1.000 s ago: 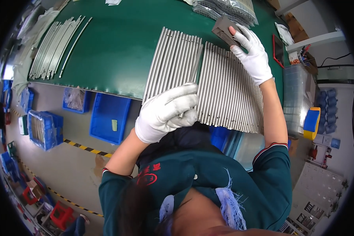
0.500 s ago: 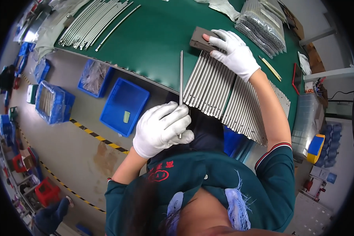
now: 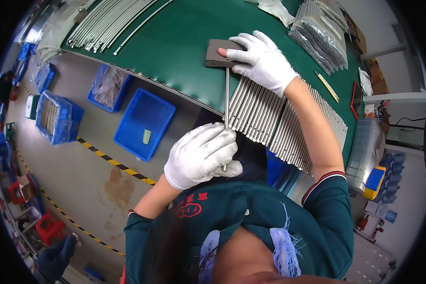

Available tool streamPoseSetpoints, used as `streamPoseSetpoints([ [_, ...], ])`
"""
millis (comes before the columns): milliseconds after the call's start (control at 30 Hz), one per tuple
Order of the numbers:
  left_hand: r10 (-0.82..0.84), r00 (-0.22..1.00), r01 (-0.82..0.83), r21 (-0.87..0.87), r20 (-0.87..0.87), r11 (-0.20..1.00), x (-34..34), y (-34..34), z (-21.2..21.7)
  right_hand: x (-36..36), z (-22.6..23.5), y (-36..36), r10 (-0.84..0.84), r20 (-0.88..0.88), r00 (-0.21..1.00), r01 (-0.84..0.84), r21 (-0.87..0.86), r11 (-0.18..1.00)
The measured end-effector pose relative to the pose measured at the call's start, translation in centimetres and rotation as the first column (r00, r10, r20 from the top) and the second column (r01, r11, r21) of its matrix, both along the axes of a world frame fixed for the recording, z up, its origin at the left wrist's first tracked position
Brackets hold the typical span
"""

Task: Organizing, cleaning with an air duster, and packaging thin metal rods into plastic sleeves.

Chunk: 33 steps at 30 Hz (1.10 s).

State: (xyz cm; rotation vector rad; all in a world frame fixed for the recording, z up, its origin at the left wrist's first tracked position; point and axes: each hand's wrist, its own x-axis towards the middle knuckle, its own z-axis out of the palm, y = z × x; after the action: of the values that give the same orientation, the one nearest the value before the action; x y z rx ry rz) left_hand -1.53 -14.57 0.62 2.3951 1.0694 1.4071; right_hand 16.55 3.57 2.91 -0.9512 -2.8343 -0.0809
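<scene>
The block in the right hand has shifted left since 0.5 s ago: then it sat by the far ends of the rod row, and now it meets the single rod in the left hand. Both hands therefore seem to be working on 1 rod, whose far end is lost at the block's near edge; whether it lies under or against it, I cannot tell. The left hand's fingers are curled around the rod, its near end poking out below them. The right hand grips the block with the thumb on its face.

The rod is slim, straight, shiny metal; the block is matt, grey-brown and square-edged. Both gloves are white fabric, the left smudged grey, the right thumb tip bare. Beside the held rod, 2 groups of similar rods lie on the smooth green bench.
</scene>
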Motion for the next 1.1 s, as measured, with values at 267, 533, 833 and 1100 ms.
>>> streamPoseSetpoints([
  [267, 0.002, 0.998, -0.002, -0.004, -0.062, 1.0, -0.2, 0.0, -1.3, 9.7, 1.5, -1.7, -0.282, -0.458, 0.843, 0.33, 0.026, 0.943],
  [533, 0.287, 0.941, -0.289, 0.013, -0.177, 0.957, -2.0, 2.2, -1.2, 28.1, 0.4, -4.6, -0.847, -0.5, 0.183, 0.915, -0.228, 0.332],
  [833, 0.145, 0.877, -0.183, -0.038, -0.458, 0.982, -0.8, 4.8, -1.6, 30.1, -0.6, -6.3, -0.866, -0.098, 0.49, 0.85, 0.271, 0.451],
  [1100, 0.087, 0.837, -0.14, -0.057, -0.54, 0.989, 1.7, 6.0, -0.8, 14.8, 0.0, -19.3, -0.465, -0.035, 0.885, 0.447, -0.217, 0.868],
])
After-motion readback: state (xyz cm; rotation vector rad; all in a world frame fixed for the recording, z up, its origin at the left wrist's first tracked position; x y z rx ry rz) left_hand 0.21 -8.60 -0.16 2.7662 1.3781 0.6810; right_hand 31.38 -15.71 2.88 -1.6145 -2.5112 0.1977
